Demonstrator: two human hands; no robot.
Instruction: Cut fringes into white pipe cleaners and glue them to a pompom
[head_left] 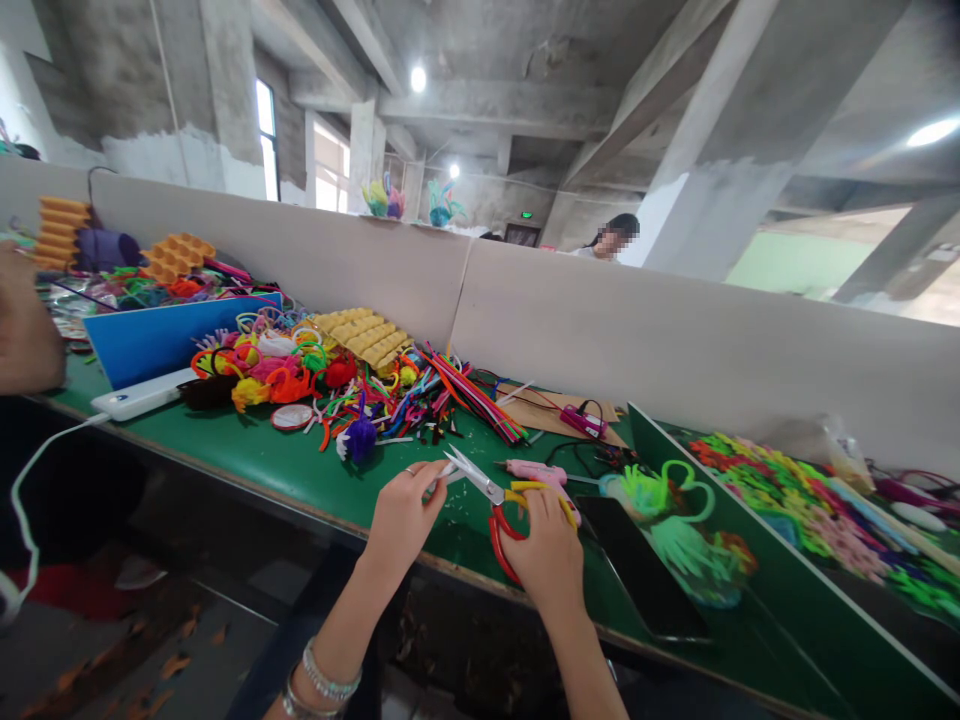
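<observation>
My left hand [403, 515] pinches a small white piece [438, 482] over the front part of the green table. My right hand [551, 550] is closed on a pair of scissors [480, 478] with red and yellow handles. Their blades are parted and point left, right beside the white piece. Just behind the scissors lies a pink glue gun [534, 471]. To the right of my right hand a black phone [641, 570] rests flat, next to fluffy green yarn-like figures [694, 550].
A heap of colourful pipe cleaners [285, 365] covers the table's back left, near a white power strip [146, 394] and blue board [180, 335]. Green divider [780, 570] at right. A person [616, 236] is beyond the partition; another person's arm [26, 325] shows far left.
</observation>
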